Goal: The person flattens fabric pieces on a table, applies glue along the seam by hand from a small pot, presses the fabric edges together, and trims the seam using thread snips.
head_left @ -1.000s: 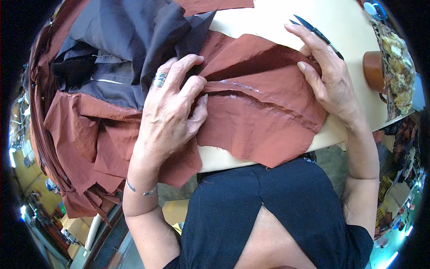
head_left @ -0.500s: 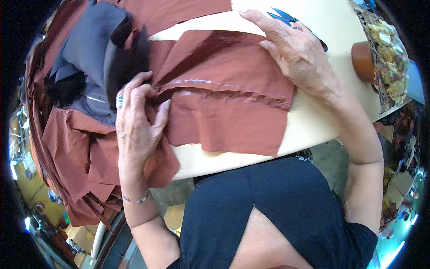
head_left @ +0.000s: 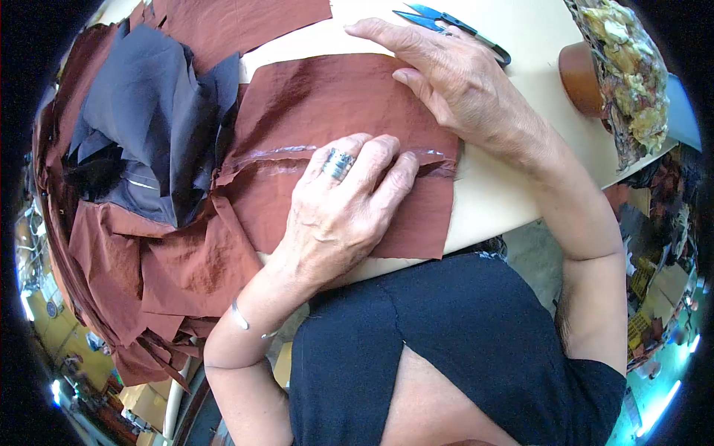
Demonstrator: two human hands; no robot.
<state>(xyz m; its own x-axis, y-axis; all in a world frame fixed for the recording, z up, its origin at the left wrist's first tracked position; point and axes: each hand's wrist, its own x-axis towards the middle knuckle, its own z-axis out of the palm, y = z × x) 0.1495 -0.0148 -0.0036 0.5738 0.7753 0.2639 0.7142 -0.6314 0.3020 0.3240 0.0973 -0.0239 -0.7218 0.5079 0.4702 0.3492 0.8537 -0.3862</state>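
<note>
A reddish-brown cloth piece [head_left: 312, 93] lies spread on the cream tabletop, with a raised seam [head_left: 279, 152] running across its middle. My left hand [head_left: 346, 204], with a wide ring, rests palm down on this cloth. Its fingers are slightly bent and apart over the seam; the thumb is hidden. At the cloth's upper right, my right hand [head_left: 465, 85] has its index finger and thumb stretched out. Blue-and-black thread snips [head_left: 487, 46] sit in its rear fingers, blades pointing left; the grip is partly hidden.
Dark grey cloth [head_left: 141, 82] lies bunched at the left on a heap of reddish-brown pieces [head_left: 186, 271] hanging over the table edge. Another reddish-brown piece [head_left: 253, 26] lies at the back. A brown cylindrical object [head_left: 581, 80] and a rough yellowish mass [head_left: 632, 67] stand at the right.
My left hand has moved right, from the cloth's left end onto the middle of the seam. The cloth now lies flatter. My right hand and the snips have shifted left together.
</note>
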